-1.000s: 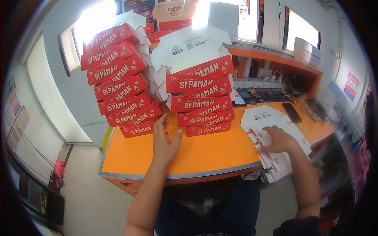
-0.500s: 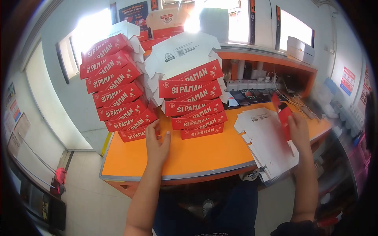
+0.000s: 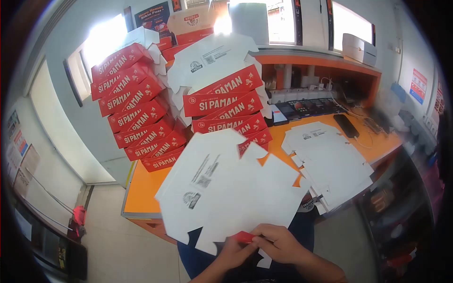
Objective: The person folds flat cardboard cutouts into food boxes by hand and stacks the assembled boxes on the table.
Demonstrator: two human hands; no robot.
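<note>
A flat, unfolded cardboard box (image 3: 236, 184) is held low over the table's front edge, with its white printed face up. My left hand (image 3: 234, 253) pinches its near edge, where a small red flap shows. Right beside it, my right hand (image 3: 278, 241) grips the same edge, with the fingers of both hands close together at the red flap. Behind the held cardboard rises a stack of red boxes (image 3: 222, 106) marked "SI PAMAN". Another stack of red boxes (image 3: 137, 115) leans to its left. To the right lies a pile of flat white cardboard blanks (image 3: 330, 165).
The orange table (image 3: 141, 188) has a metal-trimmed front edge. A phone (image 3: 346, 125) with a cable lies behind the flat pile, near more phones (image 3: 302, 109) and power sockets. A white printer-like device (image 3: 359, 49) stands on the shelf at the back right.
My right hand has brought a flat box from the right-hand pile to the front middle. My left hand has left the left stack and joined it. The phone at the right is now uncovered.
</note>
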